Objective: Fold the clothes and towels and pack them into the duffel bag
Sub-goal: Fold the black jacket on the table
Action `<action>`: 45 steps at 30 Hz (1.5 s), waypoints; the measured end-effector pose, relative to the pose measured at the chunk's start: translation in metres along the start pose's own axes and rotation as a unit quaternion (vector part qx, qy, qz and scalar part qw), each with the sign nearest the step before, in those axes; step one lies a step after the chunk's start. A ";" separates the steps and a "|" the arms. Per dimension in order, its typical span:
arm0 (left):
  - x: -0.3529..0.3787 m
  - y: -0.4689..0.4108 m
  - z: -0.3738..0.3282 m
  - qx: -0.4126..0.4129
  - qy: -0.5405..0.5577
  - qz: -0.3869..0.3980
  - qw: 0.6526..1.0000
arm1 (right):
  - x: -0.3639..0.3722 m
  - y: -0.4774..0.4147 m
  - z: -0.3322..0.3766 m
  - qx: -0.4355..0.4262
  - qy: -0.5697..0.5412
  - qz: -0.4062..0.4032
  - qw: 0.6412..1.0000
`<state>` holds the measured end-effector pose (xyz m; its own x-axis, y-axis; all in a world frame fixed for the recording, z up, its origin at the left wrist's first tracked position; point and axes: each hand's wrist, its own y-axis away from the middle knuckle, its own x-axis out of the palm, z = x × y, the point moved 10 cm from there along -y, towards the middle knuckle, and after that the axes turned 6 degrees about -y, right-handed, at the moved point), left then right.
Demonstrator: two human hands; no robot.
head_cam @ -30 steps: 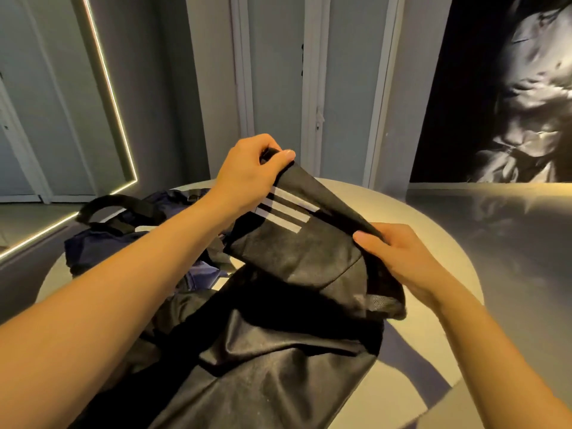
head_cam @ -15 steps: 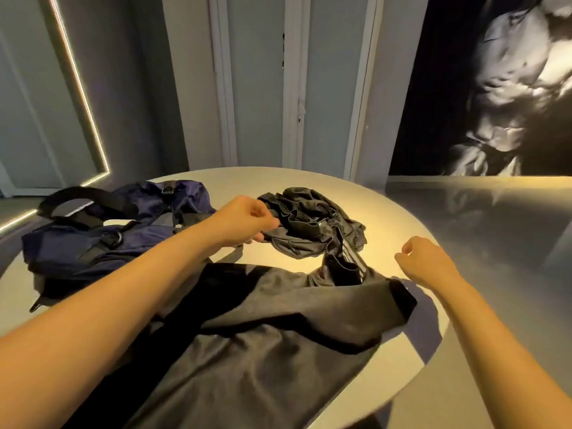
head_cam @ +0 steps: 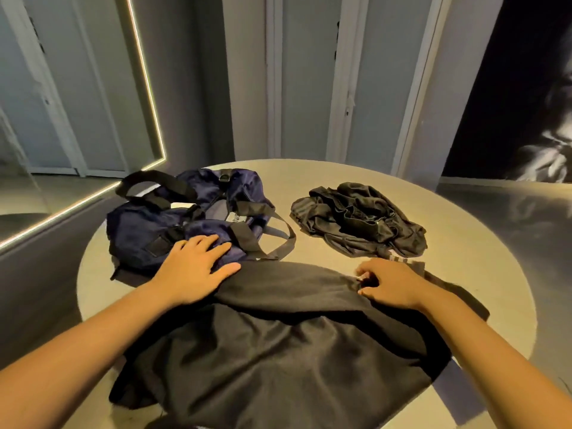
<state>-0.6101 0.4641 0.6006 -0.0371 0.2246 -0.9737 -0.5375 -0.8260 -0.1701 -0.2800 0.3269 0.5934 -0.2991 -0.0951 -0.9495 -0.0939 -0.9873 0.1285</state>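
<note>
Toward the left edge of the round bench (head_cam: 325,173) sits the navy duffel bag (head_cam: 154,230), sagging, its black straps flopped across the top and its mouth only partly gaping. The left hand (head_cam: 193,269) lies flat on the bag's near side, fingers (head_cam: 213,243) spread, the thumb touching the top fold of the black garment (head_cam: 278,351). That garment lies broad over the near edge, one fold laid across it and wrinkled below. The right hand (head_cam: 391,284) rests on the same fold line, its fingers curled and pinching the cloth. Toward the far right edge, apart from all this, lie crumpled dark clothes (head_cam: 356,221), unfolded.

I'd say the folding of this first piece is midway. Next it wants smoothing flat and another fold, made small enough for the bag, whose opening will need spreading.
</note>
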 end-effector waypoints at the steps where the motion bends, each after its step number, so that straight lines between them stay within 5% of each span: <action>1: 0.003 -0.003 0.003 -0.008 0.021 0.004 1.000 | 0.001 -0.002 -0.002 -0.007 0.014 -0.003 1.000; 6: 0.023 -0.039 0.015 -0.040 0.131 0.054 0.989 | -0.018 0.005 -0.024 -0.009 -0.079 -0.053 0.995; 10: 0.024 -0.076 0.031 -0.062 0.094 0.089 0.990 | -0.045 0.024 -0.022 -0.047 -0.190 -0.101 0.975; 14: -0.039 -0.083 -0.013 0.009 0.242 -0.011 0.970 | -0.066 0.029 -0.014 -0.091 -0.197 -0.109 0.970; 16: -0.043 -0.068 -0.057 0.083 0.343 0.104 0.930 | -0.075 0.031 -0.010 -0.098 -0.203 -0.118 0.967; 18: -0.034 -0.049 -0.085 0.154 0.309 0.187 0.920 | -0.085 0.031 -0.010 -0.094 -0.215 -0.130 0.963; 21: -0.058 -0.048 -0.072 0.153 0.295 0.077 0.940 | -0.102 0.031 -0.009 -0.080 -0.213 -0.148 0.963; 24: -0.099 -0.048 -0.039 0.078 0.458 -0.014 0.885 | -0.120 0.037 -0.001 -0.063 -0.167 -0.163 0.970; 27: -0.149 -0.043 -0.020 0.062 0.500 -0.114 0.856 | -0.144 0.043 0.010 -0.053 -0.160 -0.166 0.972; 34: -0.265 0.006 -0.009 0.089 0.342 -0.259 0.899 | -0.253 0.091 0.036 -0.093 -0.294 -0.293 0.905; 39: -0.308 0.043 -0.003 0.083 0.313 -0.193 0.926 | -0.311 0.134 0.068 -0.120 -0.195 -0.430 0.873; 45: -0.359 0.085 0.040 -0.008 0.216 -0.374 0.902 | -0.335 0.182 0.100 -0.119 -0.130 -0.513 0.840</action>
<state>-0.6762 0.3339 0.9418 0.6646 0.5024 -0.5531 -0.2629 -0.5356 -0.8025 -0.2919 0.1918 0.9632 -0.3768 0.8218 -0.4274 -0.2450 -0.5334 -0.8096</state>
